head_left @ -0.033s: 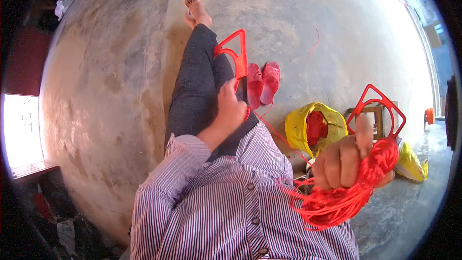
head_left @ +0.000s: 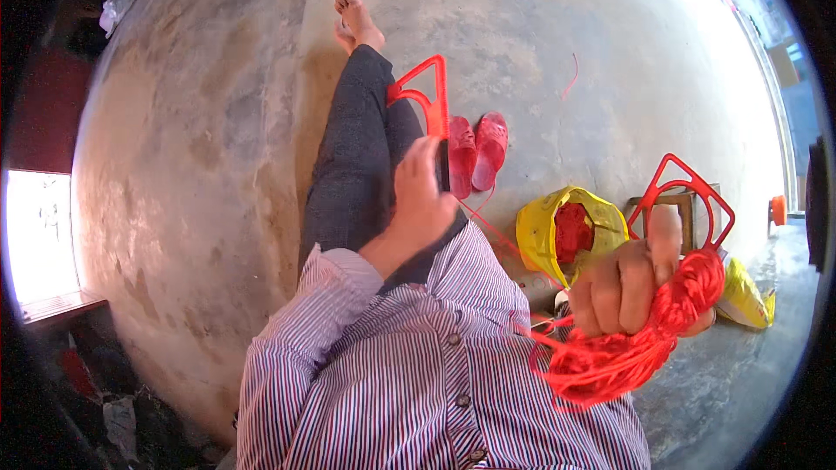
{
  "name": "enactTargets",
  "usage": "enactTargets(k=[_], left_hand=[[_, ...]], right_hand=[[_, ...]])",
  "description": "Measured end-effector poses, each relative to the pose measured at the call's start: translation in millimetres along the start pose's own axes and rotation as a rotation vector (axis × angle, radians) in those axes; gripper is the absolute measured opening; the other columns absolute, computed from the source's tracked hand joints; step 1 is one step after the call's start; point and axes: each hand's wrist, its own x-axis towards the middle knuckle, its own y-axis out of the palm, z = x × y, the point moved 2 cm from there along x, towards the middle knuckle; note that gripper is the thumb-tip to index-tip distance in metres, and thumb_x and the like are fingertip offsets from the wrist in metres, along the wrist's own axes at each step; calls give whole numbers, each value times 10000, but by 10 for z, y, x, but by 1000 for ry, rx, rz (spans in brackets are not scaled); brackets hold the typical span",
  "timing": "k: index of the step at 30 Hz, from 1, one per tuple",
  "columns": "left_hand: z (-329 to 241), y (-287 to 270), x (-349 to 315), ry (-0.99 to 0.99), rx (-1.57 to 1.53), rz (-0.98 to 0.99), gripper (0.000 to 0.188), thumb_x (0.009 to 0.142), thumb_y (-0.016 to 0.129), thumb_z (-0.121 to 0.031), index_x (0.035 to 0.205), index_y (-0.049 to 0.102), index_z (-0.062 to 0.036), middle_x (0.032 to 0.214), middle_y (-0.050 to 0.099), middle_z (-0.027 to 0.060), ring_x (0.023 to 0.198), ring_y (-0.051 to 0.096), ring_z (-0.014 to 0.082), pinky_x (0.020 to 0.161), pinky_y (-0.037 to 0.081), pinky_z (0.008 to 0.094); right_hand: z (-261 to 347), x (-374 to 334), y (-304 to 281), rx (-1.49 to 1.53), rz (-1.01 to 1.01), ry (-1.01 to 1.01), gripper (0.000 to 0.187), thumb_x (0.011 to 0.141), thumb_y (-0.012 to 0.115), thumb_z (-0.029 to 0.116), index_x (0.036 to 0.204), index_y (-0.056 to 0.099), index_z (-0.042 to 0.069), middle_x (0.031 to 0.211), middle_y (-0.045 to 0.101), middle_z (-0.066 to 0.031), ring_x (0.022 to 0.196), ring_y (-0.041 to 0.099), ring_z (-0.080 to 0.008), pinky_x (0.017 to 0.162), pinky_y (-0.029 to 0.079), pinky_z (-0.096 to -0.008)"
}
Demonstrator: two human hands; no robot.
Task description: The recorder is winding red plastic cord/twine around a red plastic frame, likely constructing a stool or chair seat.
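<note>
My right hand [head_left: 614,292] is closed round a thick bundle of red cord [head_left: 618,361], with loops hanging below. Behind those fingers rises a red plastic frame [head_left: 695,178] with an angular outline and a curved inner bar; its lower end is hidden. A similar red frame [head_left: 441,91] lies at my lap, along the dark trousers [head_left: 344,165]. Over its lower end is my left hand [head_left: 418,200], fingers stretched and loose, slightly blurred; no grip shows. A thin red strand [head_left: 496,233] runs from beside the left hand toward the right.
A yellow bucket-like container [head_left: 535,231] with red material inside stands at the right, before a small wooden stool [head_left: 697,213]. Red slippers [head_left: 489,152] sit beyond my lap. A yellow bag [head_left: 744,296] lies at far right. A cord scrap [head_left: 571,77] rests on the concrete floor [head_left: 540,26].
My left hand has loosened from a closed shape to stretched fingers and shifted slightly upward. My right hand and the cord bundle have moved a little; the hanging loops swing slightly right.
</note>
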Motion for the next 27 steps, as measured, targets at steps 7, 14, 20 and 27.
enactTargets(k=[7, 14, 20, 27], left_hand=[[-122, -328, 90, 11, 45, -209, 117, 821, 660, -49, 912, 592, -22, 706, 575, 14, 593, 523, 74, 568, 453, 232], [287, -166, -43, -177, 184, -24, 194, 892, 564, -182, 965, 583, -3, 863, 568, 121, 808, 572, 260, 743, 473, 358], [200, -227, -13, 77, 460, -75, 183, 885, 510, -177, 906, 591, -15, 929, 564, 202, 908, 545, 387, 813, 443, 449], [-101, -379, 56, -277, -183, -185, 171, 850, 504, -144, 834, 561, 16, 708, 565, 99, 669, 562, 177, 602, 466, 336]], right_hand=[[55, 171, -583, -1280, -209, 267, 193, 701, 727, 130, 809, 616, 15, 782, 596, -100, 704, 571, -250, 587, 450, -336], [-938, -133, -1781, -1590, -319, 526, 331, 689, 715, 93, 1011, 646, 55, 912, 656, -152, 863, 637, -315, 768, 508, -352], [-1165, -19, -1747, -1583, -566, 465, 279, 745, 701, 69, 1009, 630, 14, 889, 658, -145, 827, 652, -248, 737, 510, -339], [-981, 58, -1501, -1805, -70, 110, 426, 673, 727, 93, 1082, 616, 54, 1012, 600, -123, 915, 587, -308, 799, 492, -362]])
